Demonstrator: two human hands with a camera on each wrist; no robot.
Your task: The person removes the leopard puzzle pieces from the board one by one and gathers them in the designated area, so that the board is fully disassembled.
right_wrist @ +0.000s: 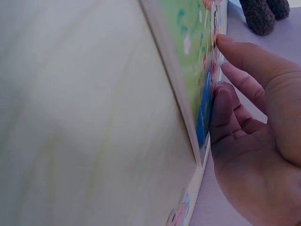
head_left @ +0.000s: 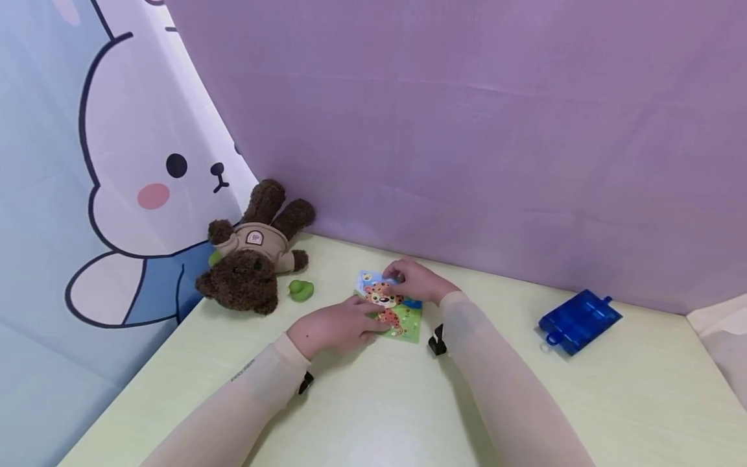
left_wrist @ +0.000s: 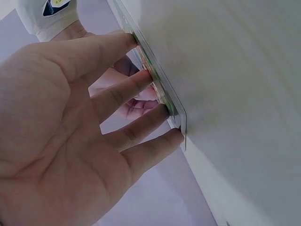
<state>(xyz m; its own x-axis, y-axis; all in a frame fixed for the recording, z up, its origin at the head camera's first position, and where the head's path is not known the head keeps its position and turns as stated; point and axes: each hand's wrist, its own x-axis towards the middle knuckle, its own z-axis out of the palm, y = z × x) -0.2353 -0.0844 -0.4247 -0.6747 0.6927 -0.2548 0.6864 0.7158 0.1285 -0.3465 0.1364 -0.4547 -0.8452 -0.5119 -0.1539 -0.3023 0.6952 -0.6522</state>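
Observation:
A thin board (head_left: 411, 329) with a spotted cartoon animal on green and blue lies on the table. My left hand (head_left: 338, 326) rests its spread fingertips on the board's lower left; in the left wrist view these fingers (left_wrist: 134, 132) touch along its edge. Over the upper right part is my right hand (head_left: 421, 280), its fingers bent and its thumb apart from them. The right wrist view has the thumb tip of this hand (right_wrist: 263, 122) at the picture, beside a blue patch (right_wrist: 204, 110). No held piece shows in either hand.
A brown teddy bear (head_left: 248, 266) lies at the back left, with a green toy duck (head_left: 301, 290) beside it. At the right is a blue transparent case (head_left: 580, 321). A small printed piece (right_wrist: 179, 211) shows low in the right wrist view. Curtains hang behind the table.

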